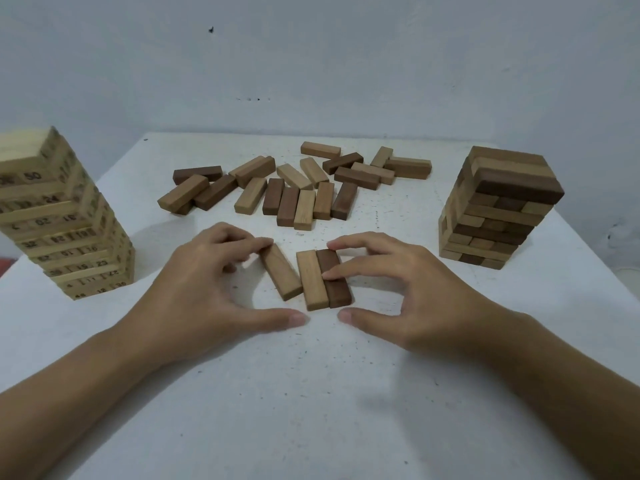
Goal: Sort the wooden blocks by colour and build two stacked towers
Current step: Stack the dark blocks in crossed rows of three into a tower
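Wooden blocks lie in four groups on the white table (311,393). Two towers stand: a pale tower (74,223) with printed numbers at the left edge, and a brown tower (495,209) of mixed tan and dark blocks near the right edge. Between them, toward the far edge, is a loose pile (294,181) of roughly twenty tan, light and dark blocks. Several overlap and one is half hidden under another at the pile's left end, so the count is not exact.

Three more blocks lie flat nearer the middle. A tan block (281,272) lies tilted. Just right of it, a light block (311,280) and a dark block (335,280) lie side by side, touching.

The left hand (207,282) has curled fingers with a fingertip touching the tan block's far end. Its thumb lies on the table apart from the block, so the grip is loose.

The right hand (408,289) rests one finger across the dark block and another at its far end, thumb just short of the near end. I cannot tell whether it pinches.

The pale tower's left side is cut off by the picture edge, and some of its numbers are blurred.
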### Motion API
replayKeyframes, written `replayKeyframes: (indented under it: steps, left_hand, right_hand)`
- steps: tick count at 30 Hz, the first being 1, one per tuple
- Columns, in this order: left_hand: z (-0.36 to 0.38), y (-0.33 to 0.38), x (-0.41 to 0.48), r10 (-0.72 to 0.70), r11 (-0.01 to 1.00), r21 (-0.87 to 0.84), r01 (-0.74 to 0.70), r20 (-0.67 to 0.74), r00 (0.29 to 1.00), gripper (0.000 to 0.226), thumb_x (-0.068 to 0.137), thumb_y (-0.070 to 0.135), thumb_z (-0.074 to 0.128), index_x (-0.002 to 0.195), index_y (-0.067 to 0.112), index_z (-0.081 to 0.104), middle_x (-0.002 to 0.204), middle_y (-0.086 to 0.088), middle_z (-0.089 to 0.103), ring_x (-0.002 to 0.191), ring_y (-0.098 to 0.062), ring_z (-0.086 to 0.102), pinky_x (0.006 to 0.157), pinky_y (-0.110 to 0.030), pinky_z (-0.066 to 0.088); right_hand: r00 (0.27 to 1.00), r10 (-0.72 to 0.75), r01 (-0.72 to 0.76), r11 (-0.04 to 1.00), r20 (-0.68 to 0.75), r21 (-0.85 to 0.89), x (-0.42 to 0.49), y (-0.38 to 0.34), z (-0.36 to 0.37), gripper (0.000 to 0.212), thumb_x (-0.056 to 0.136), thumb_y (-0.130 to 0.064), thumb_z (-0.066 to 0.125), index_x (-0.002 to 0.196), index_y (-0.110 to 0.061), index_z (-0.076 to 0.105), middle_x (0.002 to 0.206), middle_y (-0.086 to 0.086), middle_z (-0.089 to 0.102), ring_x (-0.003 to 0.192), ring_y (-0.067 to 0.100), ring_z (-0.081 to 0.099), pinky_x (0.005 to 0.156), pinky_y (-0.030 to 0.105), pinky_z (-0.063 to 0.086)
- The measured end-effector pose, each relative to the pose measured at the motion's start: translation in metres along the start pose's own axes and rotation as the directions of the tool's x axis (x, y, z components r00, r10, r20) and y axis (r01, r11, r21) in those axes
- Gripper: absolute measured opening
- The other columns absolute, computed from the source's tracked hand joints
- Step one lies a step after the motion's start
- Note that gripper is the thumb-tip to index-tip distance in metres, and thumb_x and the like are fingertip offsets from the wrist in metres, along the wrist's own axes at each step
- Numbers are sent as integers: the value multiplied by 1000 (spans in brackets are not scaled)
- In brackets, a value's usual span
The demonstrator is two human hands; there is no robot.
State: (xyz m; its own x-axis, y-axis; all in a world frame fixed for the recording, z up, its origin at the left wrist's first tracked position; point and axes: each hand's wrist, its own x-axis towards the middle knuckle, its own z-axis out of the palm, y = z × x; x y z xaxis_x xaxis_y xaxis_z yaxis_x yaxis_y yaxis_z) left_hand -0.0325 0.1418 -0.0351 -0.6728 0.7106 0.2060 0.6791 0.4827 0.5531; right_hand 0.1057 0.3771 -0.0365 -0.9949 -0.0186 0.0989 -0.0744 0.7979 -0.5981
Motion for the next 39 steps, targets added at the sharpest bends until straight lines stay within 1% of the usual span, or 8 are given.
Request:
replayKeyframes:
  steps: [8,13,16,19,23,27,30,39]
  left_hand:
    - [8,10,2,84,996,31,-86,71,994,90,58,89,66,130,36,67,112,26,53,109,0,54,82,-17,42]
    - [9,10,4,95,995,29,-98,105,990,86,59,90,63,131,42,62,114,28,49,113,-1,51,82,-16,40]
    - [12,10,6,103,994,15,-105,111,989,82,59,89,63,128,44,61,114,28,48,114,-1,50,83,-13,39]
    - [13,9,8,111,993,14,-113,111,988,79,61,87,64,126,42,61,114,25,49,115,-3,49,85,-14,38]
    - [13,10,7,127,992,7,-129,128,984,77,62,85,66,126,42,62,114,24,50,117,-5,49,90,-17,41]
    - [12,9,8,124,992,-11,-123,119,985,81,57,87,68,125,43,63,113,25,51,116,-4,51,89,-19,42]
    - [9,8,7,111,994,-2,-111,134,985,91,52,89,69,130,44,61,114,30,48,117,0,48,87,-19,40]
    - [6,1,5,132,990,45,-137,104,986,80,60,87,68,125,40,66,115,28,50,120,-1,48,95,-24,42]
  right_hand:
    - [999,-42,42,999,-9,-18,8,8,8,47,84,-57,64,129,-48,58,136,-29,41,130,1,39,104,32,39]
    - [998,23,-19,997,53,-70,10,2,5,68,82,-65,60,145,-45,44,139,-33,31,128,-6,29,108,28,31]
    - [994,41,-31,995,97,-97,11,-2,2,70,88,-58,64,151,-41,37,144,-29,29,127,-15,19,113,26,21]
    - [993,47,-37,994,106,-102,11,-4,1,71,88,-56,64,151,-42,35,145,-30,31,118,-27,15,108,22,18]
    - [997,44,-38,996,70,-85,10,-4,2,72,82,-59,69,147,-42,43,140,-30,38,127,-16,24,108,24,22]
    - [997,51,-46,997,66,-65,10,-5,2,79,80,-60,71,150,-42,39,139,-30,37,132,-10,25,113,29,27]
    - [994,93,-91,996,66,-23,10,-2,0,87,76,-61,75,151,-46,34,136,-31,33,132,-11,25,110,21,28]
    - [994,86,-85,996,70,-6,13,0,-3,72,73,-60,78,138,-47,49,128,-32,37,127,-11,29,97,16,31]
